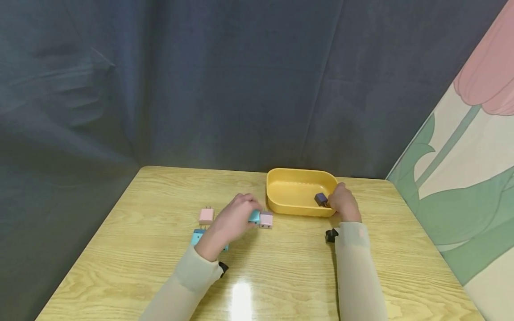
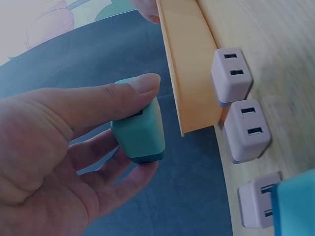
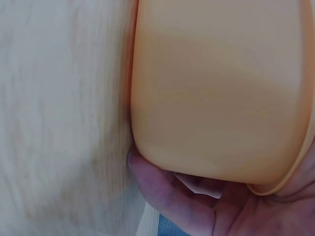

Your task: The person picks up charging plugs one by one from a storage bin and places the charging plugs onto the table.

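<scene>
My left hand [image 1: 238,217] pinches a teal USB charger [image 2: 140,130] between thumb and fingers, lifted in front of the yellow bin in the left wrist view. Beside that hand in the head view lies a pale pink USB charger [image 1: 266,220]. My right hand [image 1: 344,203] grips the right end of the yellow bin [image 1: 299,209], its fingers bent against the outside of the end wall [image 3: 211,123] in the right wrist view. A dark plug [image 1: 321,199] lies inside the bin, close to the right hand.
Left of my left forearm are another pink charger [image 1: 206,216], prongs pointing away, and blue chargers [image 1: 197,236] partly covered by the wrist. A dark curtain [image 1: 241,89] hangs behind the wooden table [image 1: 289,267]. A flower-painted wall [image 1: 462,214] borders the right side.
</scene>
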Demonstrator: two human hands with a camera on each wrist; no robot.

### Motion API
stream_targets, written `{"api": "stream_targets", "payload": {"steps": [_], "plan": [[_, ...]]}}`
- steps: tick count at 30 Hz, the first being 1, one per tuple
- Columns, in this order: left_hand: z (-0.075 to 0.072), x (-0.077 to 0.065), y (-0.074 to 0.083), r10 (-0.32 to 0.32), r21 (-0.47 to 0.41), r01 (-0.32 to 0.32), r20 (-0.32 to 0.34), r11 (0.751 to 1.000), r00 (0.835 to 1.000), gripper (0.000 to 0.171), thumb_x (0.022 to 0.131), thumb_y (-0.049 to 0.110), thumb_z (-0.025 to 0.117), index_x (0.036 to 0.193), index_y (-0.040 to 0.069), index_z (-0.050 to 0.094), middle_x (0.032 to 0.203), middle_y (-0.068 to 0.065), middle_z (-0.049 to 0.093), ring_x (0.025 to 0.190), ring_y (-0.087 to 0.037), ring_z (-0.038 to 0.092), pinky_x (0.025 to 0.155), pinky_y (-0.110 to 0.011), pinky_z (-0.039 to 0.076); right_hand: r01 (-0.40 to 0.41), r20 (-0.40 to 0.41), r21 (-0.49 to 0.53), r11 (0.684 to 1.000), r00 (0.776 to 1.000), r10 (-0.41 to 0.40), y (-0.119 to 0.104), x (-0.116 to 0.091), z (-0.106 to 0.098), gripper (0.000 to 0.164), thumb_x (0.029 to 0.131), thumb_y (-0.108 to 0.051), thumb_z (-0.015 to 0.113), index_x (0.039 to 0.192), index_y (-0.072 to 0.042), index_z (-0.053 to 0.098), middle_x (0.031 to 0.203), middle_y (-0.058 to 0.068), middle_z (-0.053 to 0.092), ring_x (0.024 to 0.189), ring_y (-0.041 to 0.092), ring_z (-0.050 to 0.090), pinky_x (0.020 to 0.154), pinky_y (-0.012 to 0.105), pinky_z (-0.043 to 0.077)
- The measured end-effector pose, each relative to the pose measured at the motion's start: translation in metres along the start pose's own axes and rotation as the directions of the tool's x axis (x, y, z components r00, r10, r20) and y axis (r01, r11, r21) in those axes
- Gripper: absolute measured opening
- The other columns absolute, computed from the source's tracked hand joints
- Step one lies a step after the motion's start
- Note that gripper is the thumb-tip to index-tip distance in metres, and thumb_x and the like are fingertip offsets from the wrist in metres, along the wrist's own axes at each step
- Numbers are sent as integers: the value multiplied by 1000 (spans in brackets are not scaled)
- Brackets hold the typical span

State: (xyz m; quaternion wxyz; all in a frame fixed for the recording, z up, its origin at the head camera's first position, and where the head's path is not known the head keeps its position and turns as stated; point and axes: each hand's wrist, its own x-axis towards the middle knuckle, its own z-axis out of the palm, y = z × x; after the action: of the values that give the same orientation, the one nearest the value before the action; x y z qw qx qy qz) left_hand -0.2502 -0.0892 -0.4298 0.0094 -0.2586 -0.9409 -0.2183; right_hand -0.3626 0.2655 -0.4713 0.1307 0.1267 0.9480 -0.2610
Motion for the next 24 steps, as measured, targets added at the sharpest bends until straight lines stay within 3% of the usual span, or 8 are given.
{"api": "stream_targets", "payload": {"steps": [6, 11, 15, 19, 24], "plan": [[5, -7, -5, -17, -17, 17, 39, 1000, 999, 39, 91, 8, 88, 129, 11, 79, 138, -7, 72, 130, -33, 64, 103, -51, 62, -7, 0, 0, 1000, 1000, 7, 0, 1, -1, 56, 107, -7, 43, 153, 18, 23, 120, 34, 57, 90, 34, 64, 65, 30, 52], [6, -11, -8, -8, -23, 9, 49, 1000, 999, 40, 90, 7, 89, 128, 11, 80, 137, -7, 72, 128, -34, 64, 106, -58, 60, -8, 2, 8, 1000, 1000, 8, 2, 3, 0, 56, 107, -8, 42, 154, 18, 23, 119, 33, 56, 90, 34, 64, 65, 29, 51], [9, -16, -10, 1, -17, 0, 69, 1000, 998, 40, 87, 6, 91, 125, 10, 81, 139, -9, 73, 128, -36, 66, 108, -56, 59, -16, 11, 14, 1000, 1000, 16, 4, 4, 2, 56, 107, -8, 43, 153, 17, 23, 119, 33, 56, 89, 33, 64, 64, 28, 52], [13, -17, -14, -1, -34, 5, 99, 999, 995, 41, 85, 2, 91, 125, 9, 81, 146, -12, 70, 139, -38, 62, 116, -52, 57, -16, 7, 12, 1000, 1000, 16, 4, 4, 1, 59, 106, -7, 43, 155, 18, 21, 122, 34, 56, 91, 35, 64, 64, 29, 51], [21, -17, -18, 20, -9, -19, 157, 1000, 987, 40, 82, 0, 93, 120, 7, 82, 134, -9, 76, 135, -32, 67, 114, -42, 58, -13, 8, 6, 1000, 1000, 13, 3, 3, 1, 61, 107, -8, 42, 157, 18, 19, 124, 35, 56, 93, 35, 64, 64, 29, 51]]}}
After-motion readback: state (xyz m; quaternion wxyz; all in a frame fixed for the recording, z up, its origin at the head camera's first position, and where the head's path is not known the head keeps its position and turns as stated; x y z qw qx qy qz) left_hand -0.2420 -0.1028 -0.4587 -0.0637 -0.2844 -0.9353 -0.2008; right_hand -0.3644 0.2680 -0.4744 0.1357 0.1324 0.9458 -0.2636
